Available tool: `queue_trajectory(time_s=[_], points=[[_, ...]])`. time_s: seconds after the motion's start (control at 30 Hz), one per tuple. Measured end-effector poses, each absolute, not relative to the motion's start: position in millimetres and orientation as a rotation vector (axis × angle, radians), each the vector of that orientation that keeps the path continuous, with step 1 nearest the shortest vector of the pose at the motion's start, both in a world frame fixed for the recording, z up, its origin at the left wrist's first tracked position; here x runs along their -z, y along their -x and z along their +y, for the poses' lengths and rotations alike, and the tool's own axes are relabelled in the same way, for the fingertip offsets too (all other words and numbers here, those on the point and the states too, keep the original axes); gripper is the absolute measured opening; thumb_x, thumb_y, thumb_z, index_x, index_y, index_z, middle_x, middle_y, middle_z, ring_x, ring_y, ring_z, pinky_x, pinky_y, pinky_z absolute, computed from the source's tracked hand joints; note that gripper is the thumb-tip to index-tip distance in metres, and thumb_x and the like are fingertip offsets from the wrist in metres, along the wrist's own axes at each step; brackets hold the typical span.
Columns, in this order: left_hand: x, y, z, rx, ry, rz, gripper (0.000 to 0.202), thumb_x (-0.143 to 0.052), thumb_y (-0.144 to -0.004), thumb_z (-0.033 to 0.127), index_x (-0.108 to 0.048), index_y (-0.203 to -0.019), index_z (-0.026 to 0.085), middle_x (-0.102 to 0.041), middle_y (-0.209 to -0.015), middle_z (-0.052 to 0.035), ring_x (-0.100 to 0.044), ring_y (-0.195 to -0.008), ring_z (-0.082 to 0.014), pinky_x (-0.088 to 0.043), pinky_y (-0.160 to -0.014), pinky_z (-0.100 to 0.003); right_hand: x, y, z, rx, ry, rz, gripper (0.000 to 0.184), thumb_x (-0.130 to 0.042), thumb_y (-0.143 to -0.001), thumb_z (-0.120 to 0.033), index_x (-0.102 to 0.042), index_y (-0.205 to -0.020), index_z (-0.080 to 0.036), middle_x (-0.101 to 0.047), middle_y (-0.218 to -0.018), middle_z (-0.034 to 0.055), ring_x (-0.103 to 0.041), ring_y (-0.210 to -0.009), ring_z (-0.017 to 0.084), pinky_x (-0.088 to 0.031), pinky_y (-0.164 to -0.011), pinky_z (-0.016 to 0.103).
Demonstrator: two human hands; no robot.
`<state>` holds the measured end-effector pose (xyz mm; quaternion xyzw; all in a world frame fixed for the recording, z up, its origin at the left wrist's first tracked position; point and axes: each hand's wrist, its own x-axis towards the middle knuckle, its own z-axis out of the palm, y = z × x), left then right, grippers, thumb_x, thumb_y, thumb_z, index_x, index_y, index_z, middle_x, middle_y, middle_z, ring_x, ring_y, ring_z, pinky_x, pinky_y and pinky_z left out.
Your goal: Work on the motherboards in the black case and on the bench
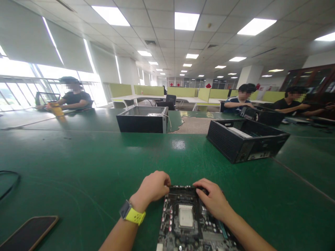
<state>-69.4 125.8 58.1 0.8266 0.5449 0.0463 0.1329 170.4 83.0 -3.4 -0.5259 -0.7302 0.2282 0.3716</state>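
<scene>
A dark motherboard (174, 233) lies low in the head view, its near end cut off by the frame. A pale square processor (186, 216) sits in its socket. My left hand (154, 185), with a watch on a yellow strap at the wrist, is closed with curled fingers at the board's far left corner. At the far right corner, my right hand (212, 198) grips the edge between thumb and fingers. Parts of the fingertips of both hands are hidden. Capacitors and slots cover the board around the socket.
Two open computer cases stand across the green table (99, 157): one case (142, 122) ahead, another case (242, 143) to the right. A phone (30, 232) and a black cable (13, 183) lie at left. Several people sit beyond, one person (237, 99) beside another case (263, 114).
</scene>
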Motion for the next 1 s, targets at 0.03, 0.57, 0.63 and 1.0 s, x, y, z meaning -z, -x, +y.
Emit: queue_trajectory(time_s=[0.03,0.57,0.63,1.0], points=[[-57.8,69.8,126.4,-0.131,-2.401,1.577,0.023,-0.053,-0.068,0.024,-0.071,-0.082,0.025,-0.071,-0.089,-0.0031,-0.064,-0.082,-0.0205,-0.046,-0.07,-0.03,3.7,-170.5,83.3,-0.588,1.348,-1.869,0.023,-0.049,-0.081,-0.018,-0.068,-0.094,-0.019,-0.068,-0.095,0.0045,-0.06,-0.093,0.018,-0.044,-0.087,0.03],[-38.2,-44.8,34.0,-0.135,-2.871,0.641,0.028,-0.041,-0.092,0.032,-0.067,-0.088,0.023,-0.069,-0.098,-0.0046,-0.062,-0.094,-0.0223,-0.047,-0.069,-0.033,12.5,-174.6,88.1,-0.758,1.388,-1.549,0.028,-0.042,-0.079,-0.025,-0.064,-0.096,-0.019,-0.068,-0.097,0.0058,-0.061,-0.094,0.02,-0.045,-0.088,0.034],[-16.2,-54.0,33.9,-0.199,-2.866,0.671,0.031,-0.039,-0.093,0.037,-0.066,-0.087,0.024,-0.07,-0.099,-0.0035,-0.062,-0.095,-0.0233,-0.047,-0.068,-0.035,12.5,-176.7,89.8,-0.811,1.366,-1.463,0.027,-0.043,-0.081,-0.029,-0.063,-0.097,-0.019,-0.068,-0.099,0.006,-0.061,-0.097,0.021,-0.045,-0.089,0.035],[36.6,-64.6,39.4,-0.257,-2.753,0.83,0.041,-0.051,-0.083,0.057,-0.059,-0.113,0.031,-0.07,-0.109,-0.006,-0.064,-0.096,-0.0302,-0.051,-0.064,-0.044,-0.2,-190.9,98.8,-0.948,1.242,-1.091,0.026,-0.055,-0.075,-0.038,-0.065,-0.088,-0.018,-0.07,-0.095,0.0073,-0.065,-0.091,0.023,-0.049,-0.088,0.038]])
